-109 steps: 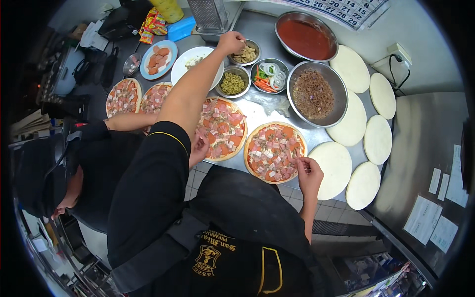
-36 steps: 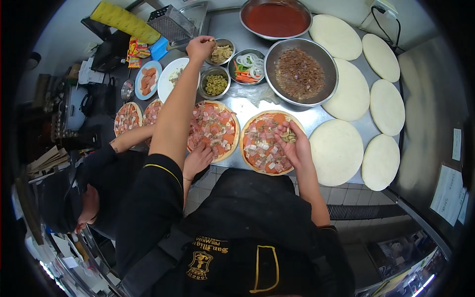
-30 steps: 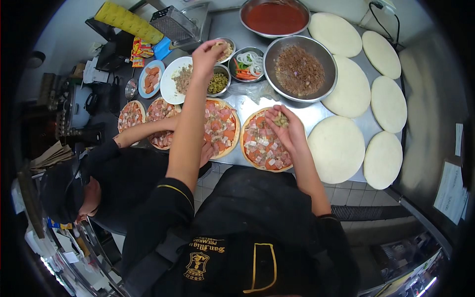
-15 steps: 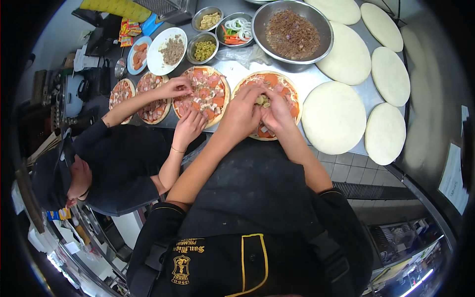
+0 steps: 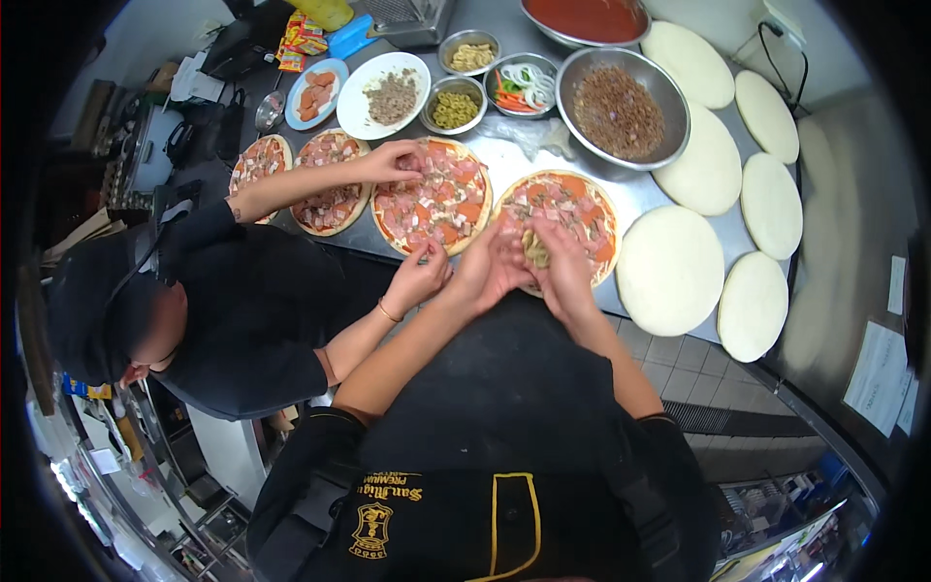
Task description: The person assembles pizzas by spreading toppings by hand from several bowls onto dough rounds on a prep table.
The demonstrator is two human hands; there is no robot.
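Note:
At the front edge of the steel table, a round pizza (image 5: 587,209) with red sausage slices, pink ham pieces and brown crumbs lies under my hands. My right hand (image 5: 565,272) is curled around a small heap of pale tan mushroom slices (image 5: 535,250) above the pizza's near edge. Close beside the heap is my left hand (image 5: 488,270), its fingers bent and apart, palm turned toward the slices. The fingers partly hide the heap. To the left lies a second topped pizza (image 5: 436,194), with a co-worker's hands at its upper left and lower edges.
Several plain dough rounds (image 5: 669,272) cover the table's right side. Behind stand a bowl of brown minced meat (image 5: 621,112), a bowl of red sauce (image 5: 587,17), vegetable strips (image 5: 522,85), green olive slices (image 5: 456,109) and mushrooms (image 5: 471,54). A co-worker (image 5: 242,320) stands close on my left.
The view has shifted, so the table sits lower and further right, bringing the red sauce into view. My hands have spread apart, uncovering more mushroom slices. The co-worker's lower hand has moved nearer my left hand.

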